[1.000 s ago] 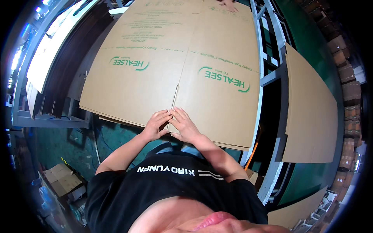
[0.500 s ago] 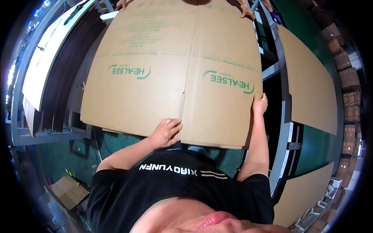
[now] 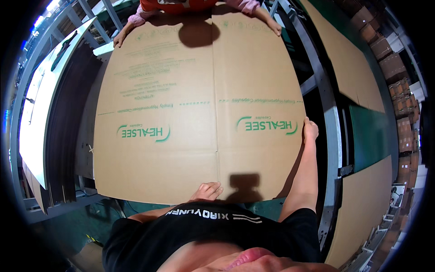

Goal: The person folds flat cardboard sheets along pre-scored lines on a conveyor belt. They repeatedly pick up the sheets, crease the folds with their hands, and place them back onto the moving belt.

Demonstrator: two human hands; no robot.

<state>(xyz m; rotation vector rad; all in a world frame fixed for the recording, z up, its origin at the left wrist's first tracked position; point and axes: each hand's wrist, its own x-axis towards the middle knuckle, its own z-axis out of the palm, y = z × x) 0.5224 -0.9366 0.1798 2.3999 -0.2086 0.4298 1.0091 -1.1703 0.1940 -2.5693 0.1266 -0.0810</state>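
Observation:
A large flattened cardboard carton [image 3: 158, 158] with green print lies before me, spanning from my body to a co-worker across from me. My left hand [image 3: 207, 191] is closed on its near edge beside the slit in the middle, fingers on top and thumb hidden. My right hand [image 3: 311, 129] grips the right edge, arm stretched forward, its fingertips partly hidden by the board. At the far corners, the co-worker's two hands, one at the left [image 3: 118, 40] and one at the right [image 3: 274, 27], also hold the carton.
Upright dark sheets [image 3: 63, 122] stand on the left beside a white panel [image 3: 38, 118]. A grey metal frame [image 3: 333, 136] runs along the right. Beyond it, brown cardboard sheets [image 3: 353, 68] lie over a green surface [image 3: 369, 136], and stacked cartons [image 3: 403, 104] line the far right.
The carton has come toward me, its near edge now close to my shirt. My left hand has drawn back with it. More of the co-worker's arms and orange top shows.

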